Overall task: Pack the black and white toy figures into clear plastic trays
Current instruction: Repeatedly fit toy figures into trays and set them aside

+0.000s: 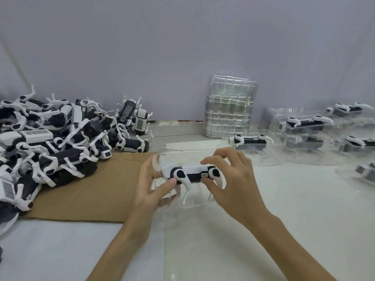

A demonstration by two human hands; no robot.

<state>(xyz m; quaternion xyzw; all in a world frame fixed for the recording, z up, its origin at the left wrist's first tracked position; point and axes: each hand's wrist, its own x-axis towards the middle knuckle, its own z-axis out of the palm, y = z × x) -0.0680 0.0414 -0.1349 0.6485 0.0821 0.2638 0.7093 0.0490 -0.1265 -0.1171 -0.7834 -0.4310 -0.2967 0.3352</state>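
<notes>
A black and white toy figure (192, 173), shaped like a robot dog, lies on its side in a clear plastic tray (188, 203) at the table's centre. My left hand (149, 189) grips the tray's left edge, its thumb touching the figure's front end. At the figure's rear end, my right hand (229, 179) pinches the body between thumb and fingers. A big heap of loose figures (50, 138) covers the left side. On the right, several packed trays (308, 126) each hold one figure.
A brown cardboard sheet (97, 189) lies under the heap and reaches to my left hand. A tall stack of empty clear trays (229, 106) stands at the back centre, against the grey wall. The table top (284, 199) is white.
</notes>
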